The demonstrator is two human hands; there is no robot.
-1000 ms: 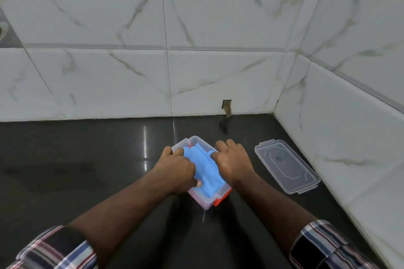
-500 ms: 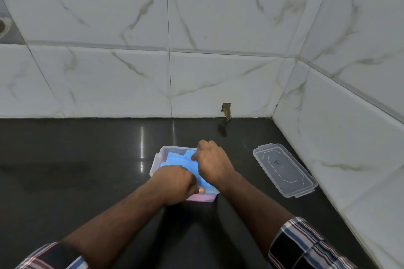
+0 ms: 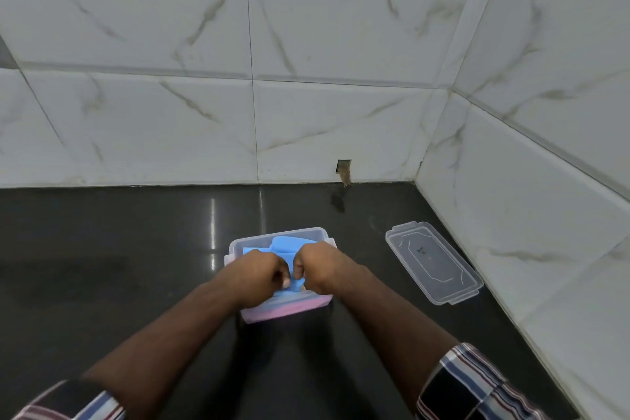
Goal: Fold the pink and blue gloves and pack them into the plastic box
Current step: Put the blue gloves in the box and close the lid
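Note:
A clear plastic box [image 3: 238, 247] stands on the dark counter in front of me. The folded blue glove [image 3: 284, 246] lies on top inside it. Pink glove material [image 3: 286, 309] shows through the box's near wall, under the blue one. My left hand [image 3: 254, 274] and my right hand [image 3: 318, 266] sit knuckle to knuckle over the near half of the box, fingers curled down onto the blue glove. Both hands pinch its near edge; the fingertips are mostly hidden.
The box's clear lid [image 3: 433, 261] lies flat on the counter to the right, close to the right tiled wall [image 3: 531, 215]. The back tiled wall [image 3: 238, 129] has a small notch [image 3: 343, 170] at its foot. Dark counter [image 3: 102, 266] stretches to the left.
The box has turned from a diagonal to roughly square with the counter. Both hands have drawn together over the near end of the blue glove, fingers curling in.

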